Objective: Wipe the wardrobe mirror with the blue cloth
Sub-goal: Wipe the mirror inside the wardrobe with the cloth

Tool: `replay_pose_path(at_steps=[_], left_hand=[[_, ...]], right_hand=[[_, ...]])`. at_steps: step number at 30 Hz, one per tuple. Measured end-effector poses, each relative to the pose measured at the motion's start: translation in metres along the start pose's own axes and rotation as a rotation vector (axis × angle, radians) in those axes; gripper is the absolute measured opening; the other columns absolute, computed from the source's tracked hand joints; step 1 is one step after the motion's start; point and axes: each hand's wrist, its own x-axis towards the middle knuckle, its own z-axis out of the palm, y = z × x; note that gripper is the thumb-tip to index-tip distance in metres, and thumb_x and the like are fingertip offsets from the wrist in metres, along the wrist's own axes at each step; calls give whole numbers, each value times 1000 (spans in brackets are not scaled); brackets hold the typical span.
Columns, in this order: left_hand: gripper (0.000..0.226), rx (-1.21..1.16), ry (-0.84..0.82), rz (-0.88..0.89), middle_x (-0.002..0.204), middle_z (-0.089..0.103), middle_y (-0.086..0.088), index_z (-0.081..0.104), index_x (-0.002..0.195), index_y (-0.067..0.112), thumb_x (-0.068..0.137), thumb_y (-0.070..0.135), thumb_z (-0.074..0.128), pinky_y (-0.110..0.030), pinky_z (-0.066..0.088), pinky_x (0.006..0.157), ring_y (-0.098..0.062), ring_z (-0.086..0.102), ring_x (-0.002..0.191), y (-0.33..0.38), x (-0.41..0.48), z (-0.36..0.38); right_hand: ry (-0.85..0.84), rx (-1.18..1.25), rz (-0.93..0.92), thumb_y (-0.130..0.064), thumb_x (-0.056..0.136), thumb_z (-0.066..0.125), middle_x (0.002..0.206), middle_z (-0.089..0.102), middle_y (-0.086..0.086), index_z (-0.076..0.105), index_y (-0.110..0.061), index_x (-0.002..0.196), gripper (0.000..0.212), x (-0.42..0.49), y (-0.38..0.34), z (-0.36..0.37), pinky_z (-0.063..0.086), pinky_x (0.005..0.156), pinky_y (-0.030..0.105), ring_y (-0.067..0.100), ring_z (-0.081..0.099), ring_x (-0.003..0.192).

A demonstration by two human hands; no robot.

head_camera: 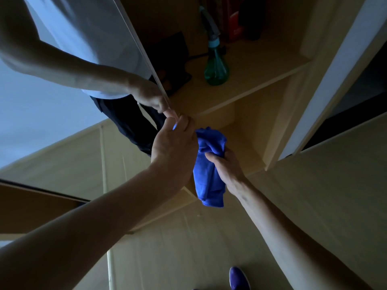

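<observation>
A person's left hand (173, 143) curls tight round the edge of the wardrobe mirror (31, 122), whose glass fills the frame from 9 to 11 o'clock and reflects a torso and arm. Just beside that hand, at its 4 o'clock, the right hand (228, 170) clutches the bunched blue cloth (207, 174), which hangs apart from the glass. At 12 o'clock an open shelf (261, 65) carries a green spray bottle (215, 68), a red box (234, 26) and a dark object (171, 53) partly hidden by the mirror's edge. A white panel (335, 70) rises at 2 o'clock. Pale wood spreads open below the arms, with a purple shoe (238, 278) at 6 o'clock.
</observation>
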Motion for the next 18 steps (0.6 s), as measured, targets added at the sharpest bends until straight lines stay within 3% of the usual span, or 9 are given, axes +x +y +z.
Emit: replay_pose_path(at_steps=[4, 8, 15, 18], left_hand=[[47, -53, 61, -22, 130, 51, -3, 54, 135, 14, 95, 38, 50, -49, 24, 114, -29, 40, 128, -19, 4, -12], [33, -126, 102, 10, 119, 53, -1, 58, 121, 13, 94, 28, 47, -41, 30, 107, -28, 44, 123, -20, -3, -14], [41, -117, 167, 56, 112, 56, -3, 60, 107, 15, 82, 9, 28, -40, 39, 98, -31, 52, 122, -19, -16, -3], [41, -105, 184, 46, 116, 55, -6, 58, 110, 13, 84, 7, 27, -40, 38, 95, -34, 49, 129, -17, -18, 1]], right_hand=[[-6, -43, -14, -16, 86, 62, 94, 72, 9, 67, -18, 98, 13, -2, -8, -1, 49, 72, 32, 19, 68, 85], [46, -116, 40, -17, 83, 63, 91, 72, 14, 66, -13, 96, 14, 6, 7, 3, 55, 76, 47, 29, 70, 88], [152, -197, 266, -20, 89, 62, 81, 62, 2, 60, -9, 105, 19, 11, 80, 10, 48, 71, 35, 26, 64, 82], [158, -219, 306, -20, 90, 61, 92, 67, 9, 59, -8, 111, 25, 12, 85, 14, 50, 75, 36, 29, 64, 86]])
